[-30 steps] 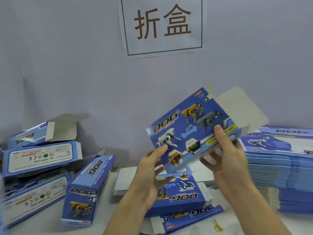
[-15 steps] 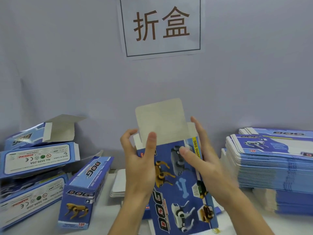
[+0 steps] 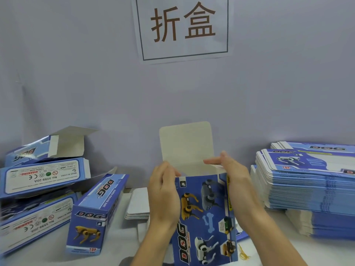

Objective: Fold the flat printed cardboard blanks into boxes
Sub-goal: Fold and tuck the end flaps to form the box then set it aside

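A blue printed box [image 3: 203, 217] with robot-dog pictures stands upright in front of me, opened into a tube. Its plain grey top flap [image 3: 186, 144] sticks straight up. My left hand [image 3: 163, 192] grips the box's upper left edge, fingers curled at the opening. My right hand [image 3: 234, 181] holds the upper right edge, its fingers reaching over the small side flap at the top opening. The box's lower end is below the frame.
A tall stack of flat blanks [image 3: 307, 181] lies at the right. Several folded boxes are piled at the left [image 3: 42, 177], one standing on end [image 3: 92, 217]. A few white cards [image 3: 138, 206] lie behind my left hand. A paper sign [image 3: 182, 27] hangs on the wall.
The blank, held tilted and flat a second ago, was turned upright with its flap up. Both hands have moved to the top corners and the box has opened into a tube.
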A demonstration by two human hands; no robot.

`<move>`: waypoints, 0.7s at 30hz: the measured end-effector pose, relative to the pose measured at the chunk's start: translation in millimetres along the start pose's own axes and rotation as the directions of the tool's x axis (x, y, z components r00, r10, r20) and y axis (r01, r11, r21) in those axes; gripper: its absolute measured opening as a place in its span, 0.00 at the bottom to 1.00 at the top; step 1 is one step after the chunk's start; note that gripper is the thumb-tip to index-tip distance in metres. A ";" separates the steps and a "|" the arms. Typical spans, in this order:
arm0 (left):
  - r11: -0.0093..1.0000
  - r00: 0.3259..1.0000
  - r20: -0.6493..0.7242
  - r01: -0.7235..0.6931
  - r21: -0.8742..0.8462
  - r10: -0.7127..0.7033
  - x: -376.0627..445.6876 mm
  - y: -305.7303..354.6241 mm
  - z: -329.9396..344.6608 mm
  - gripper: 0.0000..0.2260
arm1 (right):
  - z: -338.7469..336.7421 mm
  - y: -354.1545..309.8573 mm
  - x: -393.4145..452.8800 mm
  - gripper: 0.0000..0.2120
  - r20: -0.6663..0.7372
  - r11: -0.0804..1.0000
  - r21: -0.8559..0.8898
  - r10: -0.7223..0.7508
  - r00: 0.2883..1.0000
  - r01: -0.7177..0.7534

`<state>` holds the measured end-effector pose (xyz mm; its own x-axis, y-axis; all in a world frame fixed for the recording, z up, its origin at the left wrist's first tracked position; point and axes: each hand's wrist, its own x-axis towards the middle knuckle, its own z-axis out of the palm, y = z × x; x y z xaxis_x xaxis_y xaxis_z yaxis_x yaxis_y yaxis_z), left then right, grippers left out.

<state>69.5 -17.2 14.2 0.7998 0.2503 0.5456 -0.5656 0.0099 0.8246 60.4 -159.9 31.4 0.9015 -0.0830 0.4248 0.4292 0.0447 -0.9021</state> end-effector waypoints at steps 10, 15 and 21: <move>0.956 0.964 0.219 0.198 -0.218 -0.150 0.3 -1.7 1.1 0.27 | -7.2 15.5 8.0 0.19 -0.006 0.980 0.113 0.165 0.986 -0.163; 0.972 0.988 0.141 0.093 -0.215 -0.063 -1.5 -4.3 -1.5 0.10 | -4.5 18.9 3.9 0.16 -0.125 0.992 0.121 0.056 0.991 -0.041; 0.972 0.986 0.156 0.095 -0.214 -0.062 -3.4 -9.3 -7.0 0.15 | -8.7 25.2 -1.3 0.23 0.035 0.967 0.253 0.033 0.999 -0.040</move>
<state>70.7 -11.4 3.6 0.8551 0.0950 0.5097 -0.5166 0.2407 0.8217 69.6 -167.3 7.5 0.9164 -0.0466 0.3976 0.3927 0.2981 -0.8700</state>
